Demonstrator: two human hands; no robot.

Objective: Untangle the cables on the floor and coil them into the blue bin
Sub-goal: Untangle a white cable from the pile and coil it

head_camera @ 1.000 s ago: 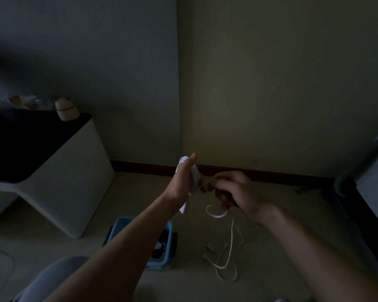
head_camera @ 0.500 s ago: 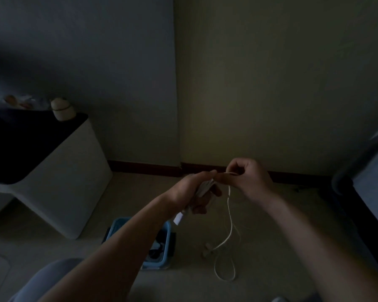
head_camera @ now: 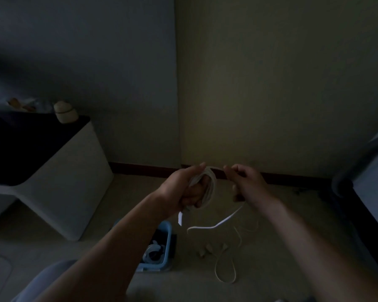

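Home room: carpet (head_camera: 42,247), skirting board (head_camera: 144,168), white side table (head_camera: 70,182).

The single view comes from a wide-angle camera worn on the person's head. It faces forward and down into a dim room corner where two walls meet. Both forearms enter from the bottom edge. The left hand (head_camera: 183,188) and right hand (head_camera: 247,182) hold the white cable (head_camera: 210,186) close to the lens, near the frame's centre. The floor (head_camera: 292,214) lies farther off below, with the blue bin (head_camera: 165,243) under the left forearm.
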